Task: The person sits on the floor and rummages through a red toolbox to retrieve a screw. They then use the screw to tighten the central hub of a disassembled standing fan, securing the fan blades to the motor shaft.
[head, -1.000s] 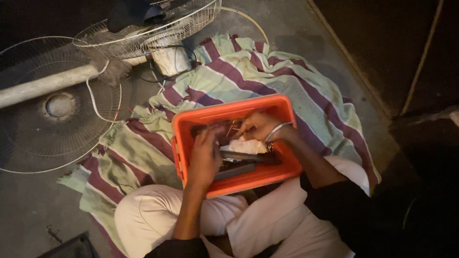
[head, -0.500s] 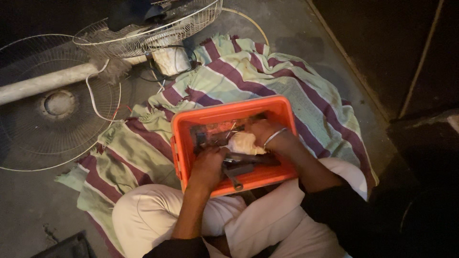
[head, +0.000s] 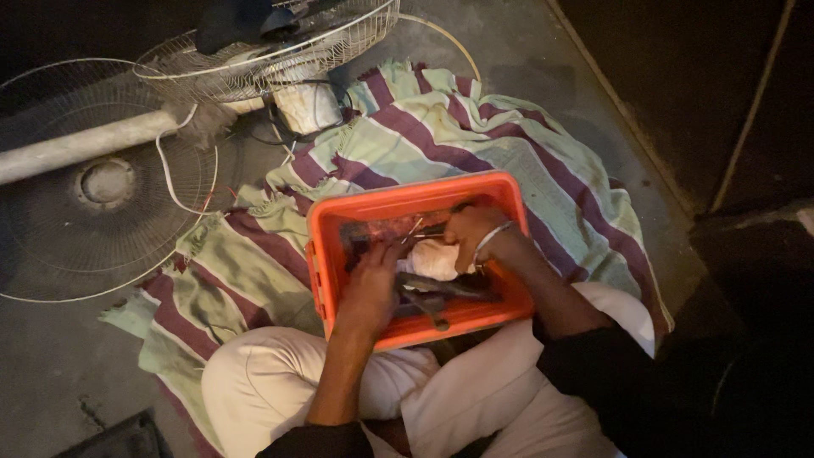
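Observation:
An orange plastic bin (head: 326, 254) rests against my knees on a striped cloth. Both hands are inside it among dark metal tools (head: 441, 293) and a pale rag (head: 432, 259). My left hand (head: 371, 284) lies palm down on the contents at the bin's left side, its fingertips hidden among the tools. My right hand (head: 473, 233), with a bangle on the wrist, is curled at the far right of the bin around a thin dark tool (head: 434, 229). Its grip is partly hidden.
The green and maroon striped cloth (head: 475, 144) covers the concrete floor under the bin. A dismantled fan lies at the far left: wire guards (head: 263, 51), a second grille (head: 68, 254), a pale pole (head: 76, 144) and a white cord (head: 170, 170). A dark wall runs along the right.
My right hand has shifted slightly right and nearer inside the bin. The left hand stays at the left side, having barely moved.

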